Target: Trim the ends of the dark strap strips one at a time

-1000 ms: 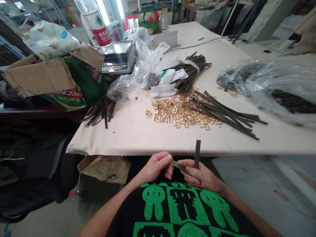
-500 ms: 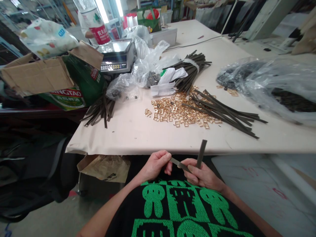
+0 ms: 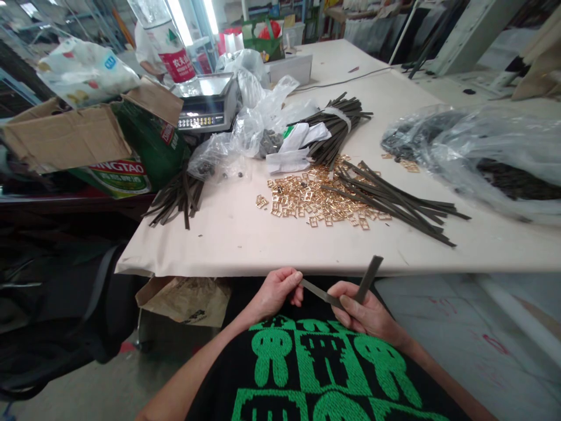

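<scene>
A narrow dark olive strap (image 3: pixel 322 294) stretches between my two hands, just in front of the table edge. My left hand (image 3: pixel 277 294) pinches one end between thumb and fingers. Farther along, my right hand (image 3: pixel 366 313) is closed on the strap, and a free length sticks up past its fingers, tilted right. On the table ahead lies a spread pile of small gold-coloured metal buckles (image 3: pixel 302 199). Loose straps of the same kind (image 3: pixel 403 204) rest partly over the pile's right side. Behind it is a strap bundle (image 3: pixel 342 126) tied with a pale band.
To the left, an open cardboard box (image 3: pixel 65 137) stands beside a digital scale (image 3: pixel 208 105) bearing a large plastic bottle (image 3: pixel 173 55). More straps (image 3: pixel 177 196) hang near the table's left corner. A clear plastic bag (image 3: pixel 473 152) with dark contents lies at right. Below the table is a brown paper bag (image 3: pixel 186 301).
My right hand has moved slightly right, away from the left, so more strap shows between them. The strap's upright end now leans farther right.
</scene>
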{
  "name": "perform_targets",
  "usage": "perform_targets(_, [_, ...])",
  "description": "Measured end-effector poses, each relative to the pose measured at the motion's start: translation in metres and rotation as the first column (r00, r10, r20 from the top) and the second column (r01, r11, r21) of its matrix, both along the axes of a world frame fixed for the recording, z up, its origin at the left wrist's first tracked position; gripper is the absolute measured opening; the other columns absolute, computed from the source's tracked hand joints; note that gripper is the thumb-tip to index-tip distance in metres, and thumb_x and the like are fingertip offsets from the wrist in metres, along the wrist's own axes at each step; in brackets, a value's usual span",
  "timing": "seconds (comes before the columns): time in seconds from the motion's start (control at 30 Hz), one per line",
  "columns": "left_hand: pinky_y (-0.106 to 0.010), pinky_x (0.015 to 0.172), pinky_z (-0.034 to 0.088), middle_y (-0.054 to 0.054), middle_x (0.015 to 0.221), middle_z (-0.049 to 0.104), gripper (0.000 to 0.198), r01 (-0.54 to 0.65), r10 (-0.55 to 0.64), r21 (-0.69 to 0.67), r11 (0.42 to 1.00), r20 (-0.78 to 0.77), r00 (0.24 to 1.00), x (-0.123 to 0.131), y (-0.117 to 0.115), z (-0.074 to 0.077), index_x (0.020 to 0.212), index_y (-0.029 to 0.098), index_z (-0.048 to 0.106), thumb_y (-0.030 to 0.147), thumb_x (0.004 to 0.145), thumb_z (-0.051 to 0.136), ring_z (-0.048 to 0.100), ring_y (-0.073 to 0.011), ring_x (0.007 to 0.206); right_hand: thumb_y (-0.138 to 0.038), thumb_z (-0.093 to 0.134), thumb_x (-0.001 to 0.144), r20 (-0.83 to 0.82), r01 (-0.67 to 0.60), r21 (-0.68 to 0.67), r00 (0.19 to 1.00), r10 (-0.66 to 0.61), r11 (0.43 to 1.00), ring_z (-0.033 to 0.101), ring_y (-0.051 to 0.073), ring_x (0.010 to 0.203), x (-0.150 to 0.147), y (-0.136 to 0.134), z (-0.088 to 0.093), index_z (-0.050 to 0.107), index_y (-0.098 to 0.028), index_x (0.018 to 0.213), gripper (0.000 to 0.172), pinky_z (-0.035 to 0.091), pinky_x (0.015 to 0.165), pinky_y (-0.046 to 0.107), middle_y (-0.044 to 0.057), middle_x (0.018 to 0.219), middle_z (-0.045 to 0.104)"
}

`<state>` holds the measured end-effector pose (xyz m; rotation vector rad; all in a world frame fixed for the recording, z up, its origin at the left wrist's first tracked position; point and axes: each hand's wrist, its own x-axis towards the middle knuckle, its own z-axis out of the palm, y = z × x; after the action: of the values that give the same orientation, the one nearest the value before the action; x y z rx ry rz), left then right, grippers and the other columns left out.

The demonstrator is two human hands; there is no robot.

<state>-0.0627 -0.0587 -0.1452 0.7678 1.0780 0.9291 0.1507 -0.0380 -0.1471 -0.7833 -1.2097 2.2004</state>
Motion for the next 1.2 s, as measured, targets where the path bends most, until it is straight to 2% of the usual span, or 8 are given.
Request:
perform_targets(0.27, [-0.022, 0.050, 0.036, 0.001, 0.054, 0.058, 0.040, -0.035, 0.036, 0.017, 0.999, -0.077, 0.996, -0.003, 0.000, -0.002, 0.065, 0.016, 0.055, 0.051, 0.084, 0.059, 0.048, -0.0092, 0.045, -0.055, 0.064, 0.085, 0.058, 0.024, 0.060, 0.998, -0.028, 0.998, 0.023, 0.002, 0.035, 0.007, 0.001, 0.026, 0.062, -0.016, 0.090, 0.039, 0.011, 0.032, 0.016, -0.007, 0.052, 0.048])
perform_targets(0.57, [-0.023, 0.052, 0.038, 0.001, 0.056, 0.057, 0.041, -0.189, 0.181, 0.007, 0.982, -0.322, 0.929, -0.041, -0.030, -0.031, 0.067, 0.017, 0.053, 0.055, 0.081, 0.058, 0.051, -0.0106, 0.048, -0.053, 0.063, 0.086, 0.088, -0.131, 0.052, 0.988, 0.127, 0.990, 0.024, 0.002, 0.034, 0.028, -0.002, 0.040, 0.062, -0.014, 0.084, 0.038, 0.013, 0.031, 0.015, -0.007, 0.049, 0.048])
perform_targets(0.8, [-0.025, 0.053, 0.038, 0.000, 0.056, 0.057, 0.041, -0.069, 0.063, 0.008, 0.998, -0.518, 0.853, -0.051, -0.037, -0.040, 0.064, 0.019, 0.052, 0.053, 0.085, 0.049, 0.050, -0.0133, 0.050, -0.048, 0.063, 0.089, 0.002, 0.052, 0.068, 0.999, -0.052, 0.996, 0.024, 0.002, 0.036, 0.022, -0.004, 0.037, 0.057, -0.019, 0.099, 0.031, 0.012, 0.031, 0.014, -0.009, 0.054, 0.046])
perform_targets(0.87, [-0.026, 0.055, 0.038, -0.001, 0.055, 0.057, 0.035, -0.003, 0.011, 0.014, 1.000, -0.608, 0.794, -0.051, -0.036, -0.033, 0.061, 0.018, 0.056, 0.045, 0.083, 0.057, 0.050, -0.0145, 0.052, -0.048, 0.060, 0.091, 0.032, 0.031, 0.117, 0.999, -0.035, 0.993, 0.026, 0.002, 0.037, 0.020, -0.004, 0.040, 0.056, -0.019, 0.104, 0.031, 0.015, 0.033, 0.015, -0.008, 0.056, 0.047])
perform_targets(1.0, [-0.031, 0.073, 0.045, -0.004, 0.078, 0.068, 0.017, 0.278, 0.064, 0.189, 0.942, -0.912, 0.405, -0.042, -0.029, 0.001, 0.080, 0.021, 0.066, 0.030, 0.089, 0.054, 0.061, -0.0205, 0.076, -0.047, 0.049, 0.097, 0.214, -0.097, 0.254, 0.976, 0.042, 0.962, 0.033, 0.005, 0.043, 0.014, 0.003, 0.050, 0.055, -0.018, 0.113, 0.034, 0.025, 0.038, 0.015, -0.007, 0.057, 0.051])
perform_targets(1.03, [-0.033, 0.079, 0.046, -0.006, 0.089, 0.070, 0.019, 0.350, 0.124, 0.260, 0.900, -0.923, 0.364, -0.036, -0.026, 0.013, 0.089, 0.021, 0.067, 0.029, 0.092, 0.050, 0.063, -0.0216, 0.085, -0.047, 0.047, 0.098, 0.263, -0.136, 0.297, 0.963, 0.056, 0.945, 0.037, 0.006, 0.046, 0.011, 0.006, 0.053, 0.056, -0.017, 0.114, 0.035, 0.029, 0.041, 0.016, -0.006, 0.059, 0.052])
perform_targets(1.1, [-0.036, 0.088, 0.046, -0.008, 0.102, 0.070, 0.023, 0.449, 0.167, 0.382, 0.808, -0.878, 0.448, -0.023, -0.019, 0.033, 0.102, 0.021, 0.066, 0.032, 0.095, 0.046, 0.062, -0.0226, 0.097, -0.046, 0.046, 0.098, 0.334, -0.209, 0.381, 0.939, 0.077, 0.901, 0.045, 0.008, 0.053, 0.002, 0.010, 0.057, 0.057, -0.017, 0.113, 0.035, 0.037, 0.048, 0.018, -0.004, 0.063, 0.054])
perform_targets(1.2, [-0.031, 0.077, 0.049, -0.005, 0.089, 0.070, 0.027, 0.554, -0.107, 0.378, 0.742, -0.749, 0.654, -0.001, -0.010, 0.050, 0.097, 0.020, 0.068, 0.039, 0.094, 0.049, 0.063, -0.0193, 0.082, -0.045, 0.047, 0.098, 0.357, -0.242, 0.460, 0.931, 0.072, 0.854, 0.050, 0.009, 0.058, -0.009, 0.014, 0.058, 0.061, -0.017, 0.103, 0.031, 0.043, 0.056, 0.020, -0.003, 0.068, 0.056])
